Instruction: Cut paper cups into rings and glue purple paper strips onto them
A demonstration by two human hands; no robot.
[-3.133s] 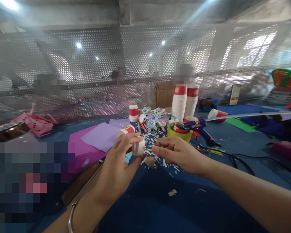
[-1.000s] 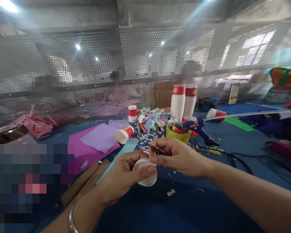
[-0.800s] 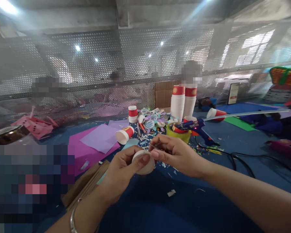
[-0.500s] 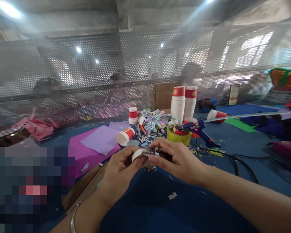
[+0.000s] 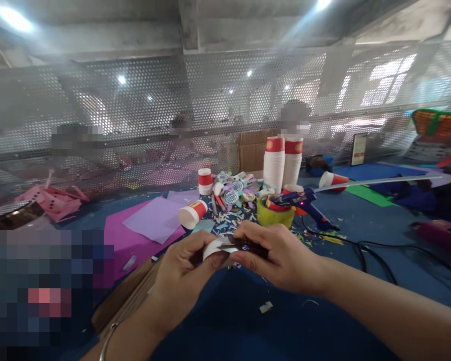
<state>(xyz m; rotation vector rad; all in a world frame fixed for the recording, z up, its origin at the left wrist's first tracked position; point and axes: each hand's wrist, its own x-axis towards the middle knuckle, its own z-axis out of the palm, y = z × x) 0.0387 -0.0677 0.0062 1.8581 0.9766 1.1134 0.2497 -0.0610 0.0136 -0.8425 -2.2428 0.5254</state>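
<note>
In the head view, my left hand is closed on a white paper cup piece, low and round, its thumb in front and fingers behind. My right hand is closed around dark-handled scissors. Their blades reach left across the white piece, and my right thumb lies close to its edge. Fingers hide most of the handles. Just beyond both hands, small paper scraps litter the blue tabletop.
A hot glue gun rests at a yellow tape roll, its black cable trailing right. Behind stand stacked paper cups and a pile of cut cup pieces. Purple paper and a tipped cup lie left.
The scissors' blades have come closer together over the white piece, and the right hand's fingers have drawn in. The left hand keeps its hold; the whole view has shifted slightly.
</note>
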